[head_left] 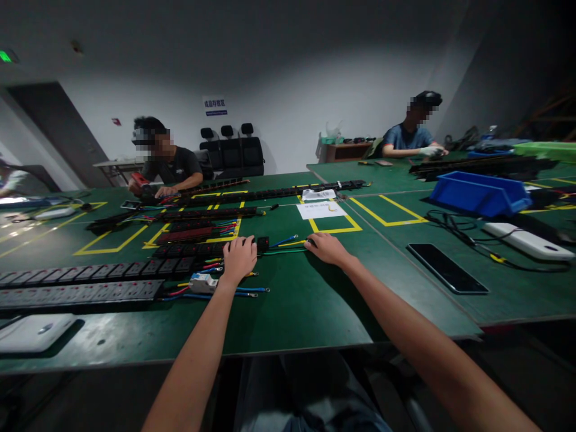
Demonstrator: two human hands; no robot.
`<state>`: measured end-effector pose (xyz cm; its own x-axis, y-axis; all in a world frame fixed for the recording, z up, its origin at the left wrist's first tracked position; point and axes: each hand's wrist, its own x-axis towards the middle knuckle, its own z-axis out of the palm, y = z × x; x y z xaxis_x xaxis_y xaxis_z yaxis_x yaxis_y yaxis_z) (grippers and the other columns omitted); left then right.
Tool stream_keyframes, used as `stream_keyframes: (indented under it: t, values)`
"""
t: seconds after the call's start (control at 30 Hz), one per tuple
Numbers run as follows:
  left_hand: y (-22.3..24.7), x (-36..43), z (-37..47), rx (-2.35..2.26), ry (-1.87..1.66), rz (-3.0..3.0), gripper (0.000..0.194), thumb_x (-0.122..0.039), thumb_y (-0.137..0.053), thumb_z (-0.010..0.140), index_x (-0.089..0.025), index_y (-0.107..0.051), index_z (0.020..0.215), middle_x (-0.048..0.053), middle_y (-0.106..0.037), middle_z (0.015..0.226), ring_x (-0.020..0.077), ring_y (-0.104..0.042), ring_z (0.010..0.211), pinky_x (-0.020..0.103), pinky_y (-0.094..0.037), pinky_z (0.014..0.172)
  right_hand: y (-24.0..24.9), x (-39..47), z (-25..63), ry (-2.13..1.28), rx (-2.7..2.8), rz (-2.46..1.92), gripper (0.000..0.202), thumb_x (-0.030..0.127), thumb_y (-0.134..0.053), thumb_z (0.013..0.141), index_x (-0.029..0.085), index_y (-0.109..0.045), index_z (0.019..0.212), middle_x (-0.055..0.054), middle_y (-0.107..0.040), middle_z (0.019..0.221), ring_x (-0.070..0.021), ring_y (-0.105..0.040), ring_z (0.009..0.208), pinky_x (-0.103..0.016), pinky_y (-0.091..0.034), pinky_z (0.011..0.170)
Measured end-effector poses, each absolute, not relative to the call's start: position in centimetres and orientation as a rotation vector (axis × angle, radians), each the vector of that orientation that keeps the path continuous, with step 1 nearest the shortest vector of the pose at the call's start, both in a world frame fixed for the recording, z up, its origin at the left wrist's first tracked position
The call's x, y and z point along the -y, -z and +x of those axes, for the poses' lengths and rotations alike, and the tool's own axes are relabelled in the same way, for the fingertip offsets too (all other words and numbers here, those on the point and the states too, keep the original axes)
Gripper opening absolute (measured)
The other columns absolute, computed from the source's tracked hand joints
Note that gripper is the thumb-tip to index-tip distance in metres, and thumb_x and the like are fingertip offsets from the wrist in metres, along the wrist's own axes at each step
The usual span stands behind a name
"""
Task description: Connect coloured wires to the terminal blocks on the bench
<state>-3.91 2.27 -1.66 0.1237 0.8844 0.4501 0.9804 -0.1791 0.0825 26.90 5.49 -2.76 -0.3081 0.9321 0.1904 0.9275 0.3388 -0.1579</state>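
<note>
My left hand (240,258) lies over a black socket strip (263,244), its fingers curled round the strip near the wired end. Blue, yellow and green wires (285,243) come out of that end toward the right. My right hand (327,247) is closed in a pinch at the tips of the yellow and green wires; the fingertips partly hide them. The blue wire ends free in a ring terminal just left of that hand. Nearer to me lie two grey socket strips, and a small white breaker (203,283) with red and blue wires sits beside my left wrist.
More black strips (270,193) lie farther back, by white paper sheets (320,209) and yellow tape outlines. On the right are a phone (445,267), a white power bank (527,240), cables and a blue bin (479,193). Two people sit across the green table (288,330).
</note>
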Motion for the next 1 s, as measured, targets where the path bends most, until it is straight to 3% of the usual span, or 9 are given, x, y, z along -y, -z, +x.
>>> stream_keyframes:
  t: [1.0]
  values:
    - [1.21,-2.04,-3.68,1.870,0.558,-2.159,0.043,-0.036,-0.036,0.104,-0.022,-0.063,0.135,0.013,-0.065,0.134,0.0296,-0.056,0.126,0.051,-0.039,0.110,2.50,-5.44,26.86,-0.046,2.377,-1.687,0.044,0.048,-0.039,0.107,0.019,-0.066,0.125,-0.014,-0.066,0.131,-0.0276,-0.061,0.121,-0.036,-0.045,0.100]
